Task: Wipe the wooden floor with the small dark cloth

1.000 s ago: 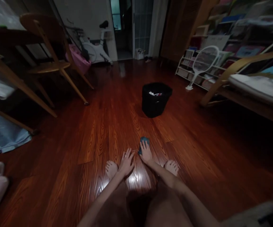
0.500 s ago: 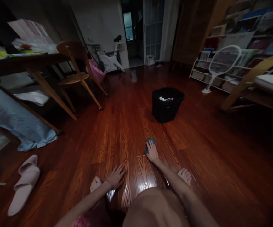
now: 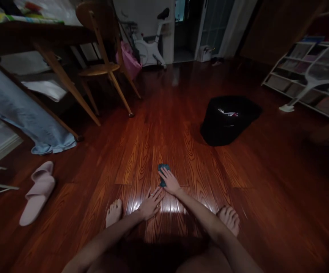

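Observation:
My right hand (image 3: 171, 183) lies on a small teal cloth (image 3: 162, 173), pressing it to the glossy red-brown wooden floor (image 3: 141, 151). Its fingers stretch over the cloth, and part of the cloth is hidden under them. Just to the left and nearer to me, my left hand (image 3: 150, 204) rests on the floorboards with fingers spread and nothing held. A ring shows on one of its fingers. The fingertips of that hand come close to the right wrist and the cloth's lower edge.
A black bin (image 3: 227, 121) with white scraps inside stands ahead to the right. My bare feet (image 3: 114, 213) flank the hands. Pink slippers (image 3: 37, 193), light blue jeans (image 3: 47, 125) and a wooden chair (image 3: 101, 70) are to the left. A white racket (image 3: 301, 96) leans at right.
My right hand has slid the cloth leftward across the floor. My left hand has come forward, closer to it. The view has tilted down, and the bin now appears farther right and larger.

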The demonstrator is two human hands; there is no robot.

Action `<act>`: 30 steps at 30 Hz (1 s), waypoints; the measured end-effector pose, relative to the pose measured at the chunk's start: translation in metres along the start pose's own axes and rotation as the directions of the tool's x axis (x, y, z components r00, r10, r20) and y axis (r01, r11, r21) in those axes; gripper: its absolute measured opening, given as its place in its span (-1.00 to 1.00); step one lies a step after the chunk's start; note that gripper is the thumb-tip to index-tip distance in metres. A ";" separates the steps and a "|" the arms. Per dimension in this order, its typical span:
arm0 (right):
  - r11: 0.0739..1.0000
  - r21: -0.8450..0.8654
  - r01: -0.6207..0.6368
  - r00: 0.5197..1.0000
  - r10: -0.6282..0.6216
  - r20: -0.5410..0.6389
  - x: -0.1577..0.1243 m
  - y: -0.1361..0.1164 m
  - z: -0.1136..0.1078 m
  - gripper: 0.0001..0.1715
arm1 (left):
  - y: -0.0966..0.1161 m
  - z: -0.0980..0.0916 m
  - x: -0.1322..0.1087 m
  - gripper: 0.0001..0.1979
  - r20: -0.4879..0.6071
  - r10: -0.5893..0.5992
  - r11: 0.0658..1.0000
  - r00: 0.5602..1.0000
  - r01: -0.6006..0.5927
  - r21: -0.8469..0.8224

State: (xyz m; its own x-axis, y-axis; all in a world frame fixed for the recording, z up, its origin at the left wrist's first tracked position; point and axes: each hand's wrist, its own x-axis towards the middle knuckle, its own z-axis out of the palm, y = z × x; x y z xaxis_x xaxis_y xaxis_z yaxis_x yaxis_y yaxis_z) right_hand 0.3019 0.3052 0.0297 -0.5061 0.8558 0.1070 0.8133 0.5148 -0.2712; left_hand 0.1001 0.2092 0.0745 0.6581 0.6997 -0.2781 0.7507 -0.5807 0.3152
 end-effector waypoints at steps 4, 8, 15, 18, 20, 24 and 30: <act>0.989 0.009 -0.146 0.988 0.146 -0.042 -0.001 0.056 -0.020 -0.20 | -0.007 0.001 -0.003 -0.34 -0.004 0.028 0.999 1.000 -0.028 -0.015; 0.877 0.014 -0.480 0.868 0.477 -0.139 -0.015 0.094 -0.026 -0.06 | -0.009 -0.002 -0.006 -0.37 -0.020 0.027 1.000 0.999 -0.028 -0.008; 0.982 0.008 -0.187 0.976 0.187 -0.112 -0.050 0.016 0.002 -0.04 | -0.005 -0.003 -0.010 -0.38 -0.060 -0.011 1.000 0.998 0.012 0.013; 1.000 0.024 0.012 1.000 -0.011 -0.024 -0.051 0.000 -0.002 -0.08 | -0.007 -0.001 -0.011 -0.37 -0.077 -0.031 0.999 0.997 0.032 0.015; 1.000 0.031 -0.001 1.000 0.002 -0.009 -0.047 0.010 -0.010 -0.07 | -0.009 0.000 -0.012 -0.36 -0.073 -0.031 0.999 0.997 0.033 0.014; 0.980 0.023 -0.196 0.977 0.198 -0.082 -0.046 0.044 -0.015 -0.04 | -0.016 0.001 -0.013 -0.24 -0.040 -0.007 1.000 0.999 0.007 -0.004; 0.947 0.003 -0.320 0.938 0.317 -0.140 -0.060 0.036 -0.004 -0.08 | -0.025 0.005 -0.011 -0.08 -0.017 0.024 0.997 1.000 -0.025 -0.071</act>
State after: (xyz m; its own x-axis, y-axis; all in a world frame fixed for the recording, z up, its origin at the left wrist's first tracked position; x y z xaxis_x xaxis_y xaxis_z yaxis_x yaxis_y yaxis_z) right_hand 0.3625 0.2723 0.0172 -0.1764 0.9731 0.1484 0.9314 0.2138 -0.2945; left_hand 0.0745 0.2137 0.0658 0.6749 0.6926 -0.2547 0.7277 -0.5674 0.3855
